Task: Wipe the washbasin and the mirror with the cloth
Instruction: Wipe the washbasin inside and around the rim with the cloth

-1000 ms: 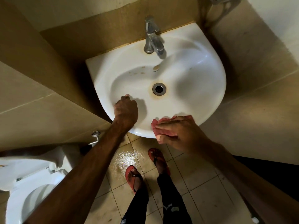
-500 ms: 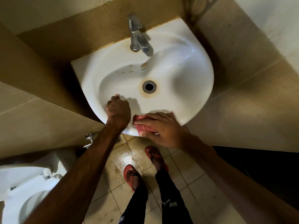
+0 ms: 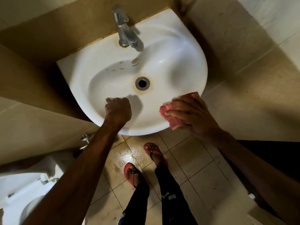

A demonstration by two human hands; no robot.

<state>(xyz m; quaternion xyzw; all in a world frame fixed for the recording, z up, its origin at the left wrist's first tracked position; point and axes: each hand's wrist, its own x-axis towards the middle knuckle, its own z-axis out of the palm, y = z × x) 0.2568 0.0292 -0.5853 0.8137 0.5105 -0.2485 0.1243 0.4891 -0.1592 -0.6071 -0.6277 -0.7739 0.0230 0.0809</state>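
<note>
White ceramic fills the upper middle of the view: the washbasin (image 3: 181, 51) is fixed to the beige tiled wall, and its round front edge points toward the person. A metal tap (image 3: 125, 34) stands at the back edge, and the drain (image 3: 142, 83), with a brownish ring around it, sits in the middle of the bowl. Some small brown spots lie on the inner slope between the tap and the drain.

At the front-right edge of the washbasin the right hand (image 3: 194, 117) holds the cloth (image 3: 172, 120), a folded pink-red piece. The fingers are bent over the top of it and press it against the rim, and parts of the cloth stick out beyond the fingers on the far side and on the near side.

On the front-left edge, the left hand (image 3: 119, 111) is closed into a fist. Its knuckles rest on the rim, just where the rim goes down into the bowl. I cannot see anything inside this fist. The two hands are well apart along the front edge.

Below the washbasin the tiled floor (image 3: 203, 168) has a wet, shiny patch (image 3: 126, 156). The person's feet stand there in red sandals (image 3: 132, 174), with dark trousers above them. A white toilet (image 3: 21, 190) is at the lower left, beside a small metal valve (image 3: 85, 138) on the wall.
</note>
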